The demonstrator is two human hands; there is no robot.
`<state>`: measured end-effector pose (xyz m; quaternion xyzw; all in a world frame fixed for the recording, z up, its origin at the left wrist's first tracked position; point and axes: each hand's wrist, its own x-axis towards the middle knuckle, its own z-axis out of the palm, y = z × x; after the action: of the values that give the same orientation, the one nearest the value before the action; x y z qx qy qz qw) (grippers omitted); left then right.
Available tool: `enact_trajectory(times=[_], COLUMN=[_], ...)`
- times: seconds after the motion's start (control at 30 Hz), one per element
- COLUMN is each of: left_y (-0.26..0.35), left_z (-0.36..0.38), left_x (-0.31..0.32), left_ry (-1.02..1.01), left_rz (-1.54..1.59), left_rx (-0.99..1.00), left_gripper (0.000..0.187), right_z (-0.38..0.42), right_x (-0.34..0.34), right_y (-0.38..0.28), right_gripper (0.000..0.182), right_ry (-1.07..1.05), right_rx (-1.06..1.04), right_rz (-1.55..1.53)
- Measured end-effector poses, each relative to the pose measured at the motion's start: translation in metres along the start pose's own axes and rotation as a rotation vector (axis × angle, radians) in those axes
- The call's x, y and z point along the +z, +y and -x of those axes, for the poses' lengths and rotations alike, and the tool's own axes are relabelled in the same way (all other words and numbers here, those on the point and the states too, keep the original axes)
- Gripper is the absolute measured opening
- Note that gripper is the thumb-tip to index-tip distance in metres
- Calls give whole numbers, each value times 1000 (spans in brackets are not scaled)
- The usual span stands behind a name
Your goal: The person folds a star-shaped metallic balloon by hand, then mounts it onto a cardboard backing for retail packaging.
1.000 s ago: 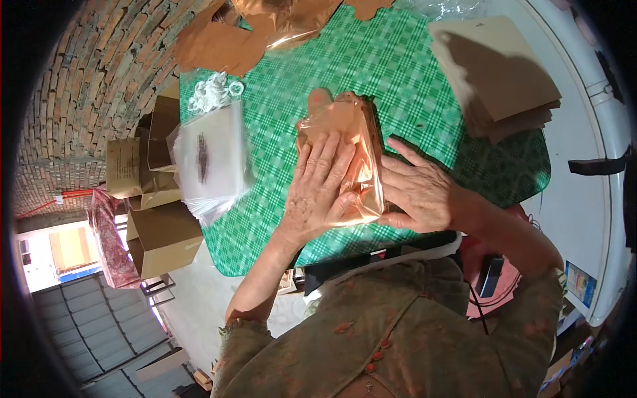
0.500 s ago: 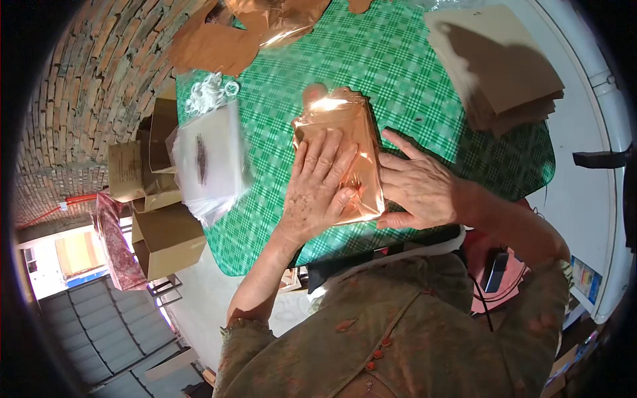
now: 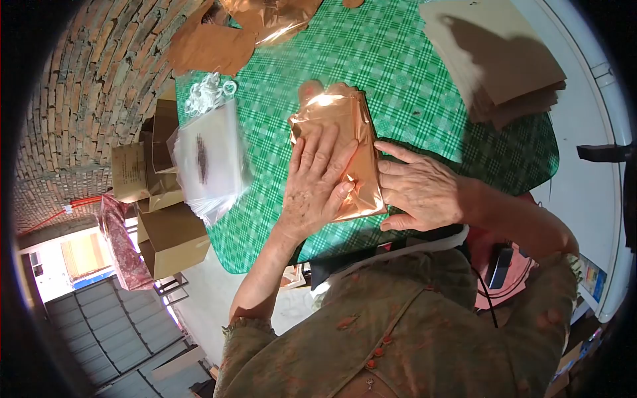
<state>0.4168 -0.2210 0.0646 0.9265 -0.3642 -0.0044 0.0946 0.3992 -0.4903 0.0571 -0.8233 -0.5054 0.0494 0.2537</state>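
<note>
A shiny copper-coloured packet in clear plastic (image 3: 363, 189) lies on the green checked tablecloth (image 3: 371, 40) in front of me. My left hand (image 3: 315, 179) rests flat on top of it, fingers stretched toward its far end and thumb out to the right. Against the packet's right edge sits my right hand (image 3: 421, 189), its index finger extended and its thumb apart near the lower corner. Neither hand grips anything. What is inside the packet cannot be told; an orange-brown rounded piece shows at its far end.
Left on the table are a stack of clear plastic bags (image 3: 211, 156) and a heap of white rings (image 3: 209, 93). Brown sheets (image 3: 507, 60) are stacked at the back right. Brown cut pieces (image 3: 212, 50) lie at the back left. Open cardboard boxes (image 3: 174, 239) stand beyond the left edge.
My right hand has shifted slightly against the packet's edge, its index finger now closer to the packet. My left hand stays flat on top. The whole view has shifted a little.
</note>
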Motion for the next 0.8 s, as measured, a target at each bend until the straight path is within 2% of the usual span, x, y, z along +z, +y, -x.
enact_trajectory(times=[0.07, 0.27, 0.47, 0.6, 0.8], left_y=[0, -1, 0, 1, 4], left_z=[0, 1, 0, 0, -1], left_x=[0, 2, 4, 3, 0], left_ry=[-3, 5, 15, 17, 25], left_rz=[-12, -30, -34, -27, -28], left_rx=[-3, -5, -7, -15, -19], left_gripper=[62, 63, 63, 64, 65], right_z=[0, 14, 19, 20, 30], right_x=[-3, 6, -2, 5, 11], right_y=[-1, 0, -3, -12, -29], right_gripper=[72, 81, 90, 89, 82], right_ry=[-48, 23, 99, 50, 113], right_rx=[11, -14, 121, 100, 66], right_rz=[-27, 27, 80, 80, 70])
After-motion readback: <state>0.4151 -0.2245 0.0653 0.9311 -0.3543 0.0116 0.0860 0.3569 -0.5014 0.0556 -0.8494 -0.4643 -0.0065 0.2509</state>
